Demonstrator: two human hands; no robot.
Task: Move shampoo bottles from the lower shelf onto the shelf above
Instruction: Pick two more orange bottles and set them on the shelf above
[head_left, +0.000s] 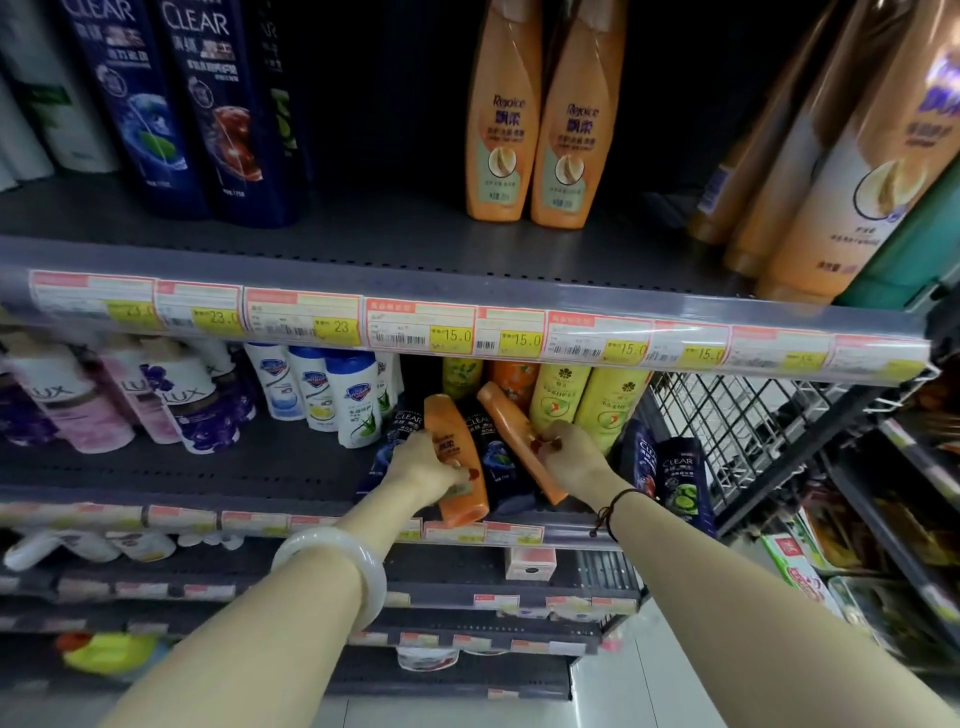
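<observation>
Two orange shampoo bottles lean on the lower shelf. My left hand grips the left orange bottle around its middle. My right hand holds the right orange bottle, which tilts to the left. Dark Clear bottles stand between and beside them. On the upper shelf two orange Rejoice bottles stand upright, with bare shelf to their left and right.
Dark blue Clear bottles stand at the upper left and large orange bottles at the upper right. A price-tag rail fronts the upper shelf. Lux and white bottles fill the lower left. A wire basket hangs at right.
</observation>
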